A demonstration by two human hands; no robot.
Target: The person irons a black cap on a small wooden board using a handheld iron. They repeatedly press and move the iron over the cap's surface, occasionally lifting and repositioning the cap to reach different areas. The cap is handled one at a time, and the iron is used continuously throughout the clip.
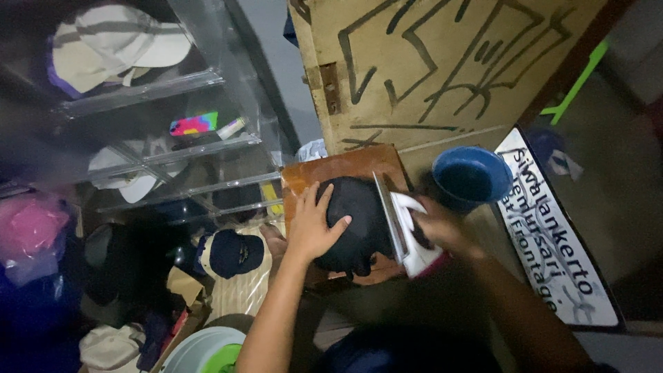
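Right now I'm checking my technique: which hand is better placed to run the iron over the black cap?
The right hand, probably: it already grips the white iron at the edge of the black cap. The left hand lies flat on the cap, pinning it to the brown board.

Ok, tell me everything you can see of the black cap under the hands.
The black cap is dark fabric, domed, lying on a brown board. The left hand presses flat on its left side. The right hand holds a white iron against its right side. No markings show.
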